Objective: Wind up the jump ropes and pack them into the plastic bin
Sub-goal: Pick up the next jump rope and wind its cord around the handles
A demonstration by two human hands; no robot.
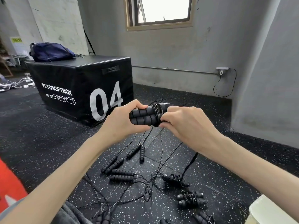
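Observation:
My left hand [120,120] grips a pair of black foam jump-rope handles [143,116] held side by side in front of me. Thin black cord [157,110] is coiled around their right end. My right hand [182,122] pinches that cord just below the coil; loose cord hangs down to the floor. On the floor below lie several unwound ropes with black handles [120,164] and wound bundles [175,180] [191,199]. A pale plastic bin's corner [273,212] shows at the bottom right.
A black plyo box [80,88] marked 04 stands on the speckled rubber floor at left, with a dark blue bag [50,52] on top. Grey walls and a window close the back and right. An orange object [9,180] sits at the lower left edge.

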